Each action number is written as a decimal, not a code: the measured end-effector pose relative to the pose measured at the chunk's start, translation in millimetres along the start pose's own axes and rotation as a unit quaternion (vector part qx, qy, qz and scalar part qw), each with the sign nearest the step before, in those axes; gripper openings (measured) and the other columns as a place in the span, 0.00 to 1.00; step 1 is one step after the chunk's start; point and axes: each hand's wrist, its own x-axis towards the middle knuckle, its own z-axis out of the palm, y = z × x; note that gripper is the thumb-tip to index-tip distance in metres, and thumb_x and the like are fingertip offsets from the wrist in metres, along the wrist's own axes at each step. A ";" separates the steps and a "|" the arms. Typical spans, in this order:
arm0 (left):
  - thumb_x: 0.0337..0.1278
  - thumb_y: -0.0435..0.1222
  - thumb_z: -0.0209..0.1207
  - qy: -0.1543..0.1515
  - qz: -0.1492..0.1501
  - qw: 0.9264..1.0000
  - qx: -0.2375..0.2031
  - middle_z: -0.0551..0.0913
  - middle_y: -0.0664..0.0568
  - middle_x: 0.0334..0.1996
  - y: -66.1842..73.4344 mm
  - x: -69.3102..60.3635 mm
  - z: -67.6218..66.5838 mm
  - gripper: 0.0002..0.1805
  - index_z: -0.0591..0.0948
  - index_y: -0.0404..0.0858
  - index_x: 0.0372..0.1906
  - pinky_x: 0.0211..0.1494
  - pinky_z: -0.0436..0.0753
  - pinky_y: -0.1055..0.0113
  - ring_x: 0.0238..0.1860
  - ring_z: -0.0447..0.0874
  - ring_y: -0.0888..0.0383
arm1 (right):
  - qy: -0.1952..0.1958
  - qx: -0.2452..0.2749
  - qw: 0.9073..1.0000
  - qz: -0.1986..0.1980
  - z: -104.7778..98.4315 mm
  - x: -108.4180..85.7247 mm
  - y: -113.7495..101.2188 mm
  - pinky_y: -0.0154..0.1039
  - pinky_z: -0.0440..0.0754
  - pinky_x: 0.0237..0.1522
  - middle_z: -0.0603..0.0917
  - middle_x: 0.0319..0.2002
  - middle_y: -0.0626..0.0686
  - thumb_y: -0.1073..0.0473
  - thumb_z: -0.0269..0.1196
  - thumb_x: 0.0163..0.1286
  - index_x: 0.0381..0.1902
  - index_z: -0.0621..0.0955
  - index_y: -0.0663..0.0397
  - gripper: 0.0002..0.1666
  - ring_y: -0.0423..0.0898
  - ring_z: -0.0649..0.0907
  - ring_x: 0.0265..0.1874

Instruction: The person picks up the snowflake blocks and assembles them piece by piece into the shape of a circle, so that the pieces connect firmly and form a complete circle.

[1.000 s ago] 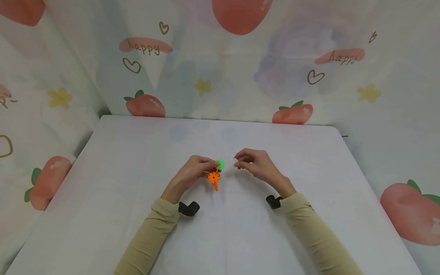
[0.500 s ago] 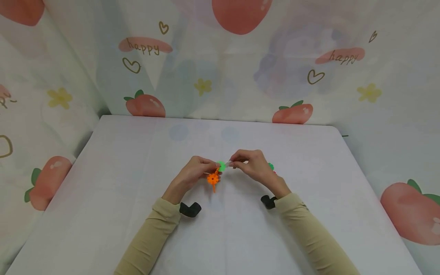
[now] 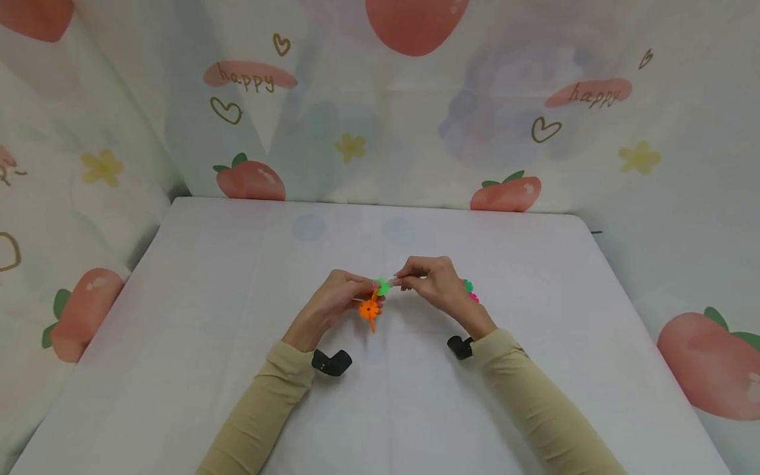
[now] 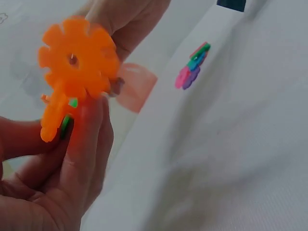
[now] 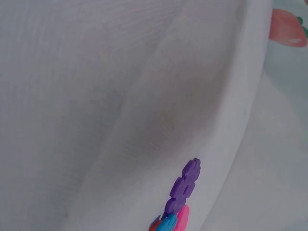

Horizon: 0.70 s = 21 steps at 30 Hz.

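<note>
My left hand (image 3: 335,298) pinches a small chain of notched plastic discs. A light green disc (image 3: 382,287) sits by the fingertips, and an orange flower-shaped disc (image 3: 369,309) hangs below it. Another orange disc (image 4: 54,115) shows nearly edge-on in the left wrist view, joined to the first. My right hand (image 3: 433,280) pinches a small whitish, clear-looking piece (image 3: 392,283) at the green disc's right side. Whether that piece is slotted in cannot be made out. The right wrist view shows neither hand.
Beside the right wrist lies a cluster of loose discs, with green (image 3: 468,285) and pink (image 3: 474,298) ones visible. Purple (image 5: 183,187) and blue (image 5: 167,223) discs belong to it too. A white cloth (image 3: 178,369) covers the table; patterned fabric (image 3: 380,112) hangs behind.
My right hand has moved left, bringing the whitish piece from apart up to the green disc. The loose discs beside the right wrist have come into sight. The left hand has hardly moved.
</note>
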 end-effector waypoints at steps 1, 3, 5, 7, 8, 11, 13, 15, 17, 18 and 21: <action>0.70 0.33 0.61 0.001 0.001 1.000 0.000 0.91 0.41 0.37 0.3 -0.1 -0.7 0.15 0.86 0.24 0.51 0.44 0.89 0.66 0.34 0.91 0.57 | 0.001 0.008 1.000 0.006 1.3 0.9 0.7 0.33 0.86 0.32 0.91 0.30 0.54 0.69 0.73 0.62 0.32 0.89 0.59 0.03 0.51 0.89 0.26; 0.70 0.33 0.61 0.001 0.007 1.000 0.005 0.91 0.40 0.38 0.7 -0.8 -2.4 0.16 0.86 0.24 0.52 0.44 0.89 0.65 0.35 0.91 0.56 | 0.001 0.026 1.000 0.017 3.8 2.4 2.3 0.32 0.87 0.34 0.91 0.31 0.55 0.71 0.72 0.63 0.31 0.89 0.58 0.04 0.50 0.90 0.27; 0.71 0.34 0.61 0.000 0.013 1.000 0.013 0.91 0.40 0.38 1.3 -2.1 -4.8 0.15 0.86 0.25 0.52 0.44 0.89 0.66 0.37 0.91 0.56 | -0.008 0.041 0.999 0.026 5.1 3.7 3.1 0.34 0.88 0.37 0.91 0.32 0.56 0.71 0.71 0.64 0.33 0.89 0.58 0.05 0.52 0.91 0.29; 0.71 0.34 0.60 -0.014 0.017 0.999 0.026 0.91 0.39 0.40 1.6 -3.3 -7.7 0.15 0.86 0.26 0.52 0.44 0.89 0.66 0.39 0.91 0.55 | -0.025 0.055 0.997 0.040 3.6 4.3 4.3 0.42 0.90 0.40 0.91 0.33 0.55 0.70 0.71 0.64 0.34 0.89 0.58 0.04 0.55 0.91 0.31; 0.72 0.35 0.60 -0.027 0.019 0.999 0.035 0.91 0.39 0.41 1.4 -3.4 -9.2 0.16 0.86 0.26 0.52 0.44 0.88 0.66 0.40 0.91 0.55 | -0.036 0.060 0.996 0.048 1.6 4.4 5.2 0.46 0.90 0.41 0.91 0.33 0.54 0.69 0.72 0.65 0.35 0.89 0.57 0.03 0.56 0.91 0.32; 0.71 0.37 0.60 -0.092 0.032 0.994 0.054 0.90 0.39 0.46 -0.9 -0.7 -12.4 0.18 0.85 0.29 0.56 0.50 0.88 0.64 0.44 0.90 0.54 | -0.079 0.064 0.992 0.075 -6.8 4.6 6.1 0.56 0.88 0.43 0.91 0.34 0.52 0.65 0.72 0.65 0.36 0.89 0.53 0.03 0.59 0.90 0.35; 0.72 0.38 0.60 -0.141 0.045 0.988 0.047 0.89 0.39 0.47 -3.5 2.4 -12.6 0.19 0.83 0.29 0.59 0.55 0.87 0.61 0.45 0.90 0.53 | -0.103 0.058 0.989 0.086 -10.9 5.4 5.2 0.57 0.88 0.43 0.91 0.34 0.50 0.64 0.73 0.66 0.37 0.89 0.52 0.03 0.60 0.89 0.35; 0.73 0.38 0.60 -0.174 0.054 0.983 0.031 0.89 0.39 0.46 -5.6 5.3 -11.6 0.21 0.82 0.28 0.60 0.59 0.86 0.59 0.44 0.90 0.52 | -0.121 0.050 0.988 0.086 -12.0 6.8 2.9 0.53 0.89 0.42 0.91 0.35 0.50 0.64 0.73 0.66 0.37 0.89 0.52 0.03 0.59 0.89 0.35; 0.73 0.38 0.60 -0.184 0.057 0.981 0.013 0.90 0.40 0.44 -6.6 7.1 -10.0 0.21 0.81 0.25 0.60 0.59 0.86 0.58 0.41 0.92 0.52 | -0.126 0.028 0.989 0.075 -11.1 8.4 1.0 0.45 0.88 0.42 0.91 0.35 0.49 0.63 0.73 0.66 0.37 0.90 0.51 0.03 0.55 0.88 0.35; 0.73 0.37 0.60 -0.181 0.054 0.982 0.010 0.90 0.41 0.42 -6.5 7.5 -9.4 0.21 0.81 0.24 0.59 0.58 0.87 0.58 0.40 0.92 0.52 | -0.128 0.019 0.989 0.072 -10.6 8.9 0.7 0.43 0.88 0.42 0.91 0.35 0.48 0.62 0.73 0.66 0.38 0.90 0.50 0.03 0.52 0.88 0.35; 0.73 0.36 0.60 -0.163 0.043 0.986 0.009 0.90 0.41 0.41 -5.5 8.1 -8.3 0.22 0.80 0.21 0.59 0.56 0.88 0.58 0.38 0.92 0.54 | -0.128 -0.009 0.989 0.072 -12.3 9.0 1.1 0.38 0.86 0.43 0.91 0.39 0.47 0.60 0.73 0.66 0.43 0.90 0.49 0.07 0.45 0.87 0.36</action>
